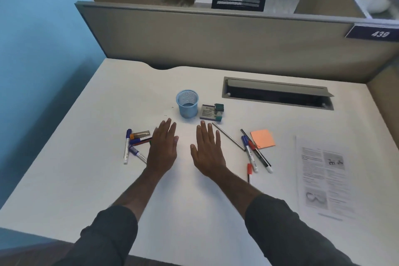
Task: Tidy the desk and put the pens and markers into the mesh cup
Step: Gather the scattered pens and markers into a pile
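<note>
Both hands, left and right, are laid flat, fingers straight, nothing held, on smooth white desk. Round blue mesh cup is stood just beyond fingertips. Slim cylindrical markers are scattered either side.

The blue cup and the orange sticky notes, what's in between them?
In the head view, a small box with binder clips on it and a thin silver pen lie between the blue cup and the orange sticky notes.
</note>
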Demonstrator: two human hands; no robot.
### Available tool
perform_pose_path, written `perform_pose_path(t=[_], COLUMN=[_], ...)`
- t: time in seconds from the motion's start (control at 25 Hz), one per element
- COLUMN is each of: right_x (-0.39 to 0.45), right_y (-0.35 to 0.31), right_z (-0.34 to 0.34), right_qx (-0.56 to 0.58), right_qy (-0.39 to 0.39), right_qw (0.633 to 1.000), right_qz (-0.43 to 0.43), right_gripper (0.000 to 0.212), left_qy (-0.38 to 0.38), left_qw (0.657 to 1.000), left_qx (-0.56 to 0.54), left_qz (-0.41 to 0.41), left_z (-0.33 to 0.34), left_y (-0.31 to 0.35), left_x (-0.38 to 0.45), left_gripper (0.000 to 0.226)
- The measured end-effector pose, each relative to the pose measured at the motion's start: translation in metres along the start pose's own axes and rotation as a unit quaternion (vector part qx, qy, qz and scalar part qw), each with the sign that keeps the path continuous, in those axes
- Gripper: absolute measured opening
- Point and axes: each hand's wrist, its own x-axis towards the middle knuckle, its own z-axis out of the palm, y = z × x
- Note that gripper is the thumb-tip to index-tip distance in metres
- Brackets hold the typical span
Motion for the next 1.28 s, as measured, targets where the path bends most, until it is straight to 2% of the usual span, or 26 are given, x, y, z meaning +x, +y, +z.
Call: perform_pose_path(t=[0.36,0.56,0.76,0.84,1.0,1.12,1.28], right_x=[-0.05,-0.08,-0.096,-0.097,-0.089,-0.076,-0.059], right_y=[0.075,0.101,0.112,0.118,0.143,0.168,0.194], right_z=[-0.001,0.006,0.02,0.023,0.022,0.014,0.007], right_qx=[-0.016,-0.003,0.035,0.038,0.031,0.044,0.007], right_qy=[-0.022,-0.028,-0.031,-0.028,-0.002,-0.002,-0.044], right_qw=[0.994,0.985,0.973,0.974,0.982,0.986,0.99], right_qz=[0.11,0.17,0.225,0.224,0.187,0.163,0.134], right_gripper=[0.074,0.083,0.093,0.091,0.07,0.067,0.072], left_qy=[-0.074,-0.138,-0.181,-0.191,-0.201,-0.208,-0.128], left_qw=[0.997,0.984,0.982,0.981,0.978,0.977,0.988], left_qx=[-0.016,-0.1,-0.007,0.023,0.044,0.047,0.076], left_qz=[0.025,-0.048,-0.046,-0.022,0.017,0.023,0.037], left_z=[0.034,0.059,0.087,0.096,0.108,0.109,0.104], left_y=[0.082,0.116,0.149,0.156,0.155,0.147,0.139], left_x=[0.003,0.006,0.025,0.03,0.028,0.018,0.013], left_gripper=[0.048,0.057,0.065,0.064,0.053,0.061,0.034])
